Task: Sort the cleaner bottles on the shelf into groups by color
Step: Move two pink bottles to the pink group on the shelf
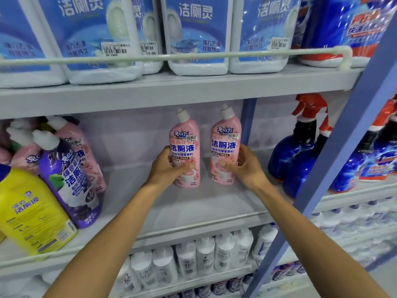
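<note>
Two pink cleaner bottles with white angled caps stand upright, side by side, at the back of the middle shelf (193, 211). My left hand (167, 168) grips the left pink bottle (187, 138) around its lower body. My right hand (247, 166) grips the right pink bottle (225, 140) the same way. At the shelf's left end a purple bottle (68, 183) leans among more pink bottles (86, 151), with a yellow bottle (30, 214) in front of them.
Large blue-and-white jugs (195, 35) fill the upper shelf behind a rail (193, 56). Blue spray bottles with red triggers (300, 147) stand at the right beside a blue upright post (343, 147). Several white bottles (204, 254) line the lower shelf.
</note>
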The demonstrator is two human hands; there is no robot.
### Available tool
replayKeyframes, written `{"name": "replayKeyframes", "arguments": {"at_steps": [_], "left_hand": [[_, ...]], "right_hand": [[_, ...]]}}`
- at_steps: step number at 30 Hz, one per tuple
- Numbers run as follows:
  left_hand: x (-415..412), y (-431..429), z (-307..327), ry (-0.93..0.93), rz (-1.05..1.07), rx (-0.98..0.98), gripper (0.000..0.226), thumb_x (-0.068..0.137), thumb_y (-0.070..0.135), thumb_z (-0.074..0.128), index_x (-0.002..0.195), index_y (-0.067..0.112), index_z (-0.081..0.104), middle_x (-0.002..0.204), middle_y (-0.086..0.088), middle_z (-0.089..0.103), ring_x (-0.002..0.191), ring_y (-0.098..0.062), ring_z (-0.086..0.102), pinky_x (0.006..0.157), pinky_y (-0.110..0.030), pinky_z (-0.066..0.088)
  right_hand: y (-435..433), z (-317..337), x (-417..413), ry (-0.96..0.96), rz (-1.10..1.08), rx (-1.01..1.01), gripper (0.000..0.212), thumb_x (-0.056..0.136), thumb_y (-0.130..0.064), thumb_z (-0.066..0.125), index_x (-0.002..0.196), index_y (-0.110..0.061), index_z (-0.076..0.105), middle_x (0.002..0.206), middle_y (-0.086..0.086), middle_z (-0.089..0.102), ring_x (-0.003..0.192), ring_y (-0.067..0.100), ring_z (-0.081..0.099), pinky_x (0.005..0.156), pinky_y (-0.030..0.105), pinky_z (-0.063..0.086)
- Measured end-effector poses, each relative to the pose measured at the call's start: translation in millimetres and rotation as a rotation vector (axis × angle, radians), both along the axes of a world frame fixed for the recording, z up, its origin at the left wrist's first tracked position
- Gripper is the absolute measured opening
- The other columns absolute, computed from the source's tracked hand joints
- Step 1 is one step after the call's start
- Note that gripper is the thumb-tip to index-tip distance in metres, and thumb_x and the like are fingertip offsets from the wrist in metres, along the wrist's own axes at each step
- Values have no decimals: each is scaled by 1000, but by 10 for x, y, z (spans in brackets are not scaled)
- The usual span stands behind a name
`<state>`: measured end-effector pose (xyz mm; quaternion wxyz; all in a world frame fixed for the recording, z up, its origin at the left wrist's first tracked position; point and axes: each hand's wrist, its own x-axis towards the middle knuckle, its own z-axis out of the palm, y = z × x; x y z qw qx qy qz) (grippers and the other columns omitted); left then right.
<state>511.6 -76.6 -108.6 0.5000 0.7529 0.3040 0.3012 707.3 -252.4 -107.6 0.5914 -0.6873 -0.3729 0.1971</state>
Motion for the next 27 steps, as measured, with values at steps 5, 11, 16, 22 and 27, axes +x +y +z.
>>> {"name": "replayKeyframes", "arguments": {"at_steps": [5, 11, 16, 22, 27], "left_hand": [[215, -153, -53, -46, 159, 38, 59, 56, 52, 89, 104, 35, 60, 105, 13, 76, 94, -12, 74, 85, -45, 62], [507, -132, -104, -72, 227, 37, 52, 61, 46, 89, 102, 35, 59, 101, 11, 77, 89, -13, 74, 85, -47, 62], [716, -114, -103, -78, 292, 43, 50, 74, 30, 91, 110, 28, 57, 101, 8, 73, 91, -18, 72, 89, -41, 60], [894, -151, -114, -89, 362, 21, 55, 76, 34, 90, 117, 16, 58, 112, -1, 75, 100, -26, 73, 91, -43, 59], [967, -129, -144, -87, 381, 13, 53, 77, 29, 90, 115, 11, 58, 111, -5, 74, 101, -31, 72, 91, -43, 59]], "right_hand": [[170, -158, -44, -85, -108, -28, 48, 78, -21, 88, 118, -15, 63, 102, -11, 74, 82, -6, 69, 66, 10, 54], [175, -97, 279, -92, 36, 10, 52, 88, -10, 78, 129, -14, 47, 110, -19, 66, 90, -16, 67, 69, 8, 53], [275, -174, 426, -61, 33, 43, 49, 89, -20, 78, 129, -18, 49, 116, -16, 69, 98, -8, 69, 80, 19, 60], [341, -156, 509, -64, 114, 83, 59, 89, -30, 79, 141, -23, 49, 130, -7, 69, 118, 11, 68, 99, 39, 57], [426, -183, 441, -67, 74, 142, 54, 88, -23, 80, 136, -21, 54, 126, -4, 71, 114, 12, 70, 96, 33, 59]]}}
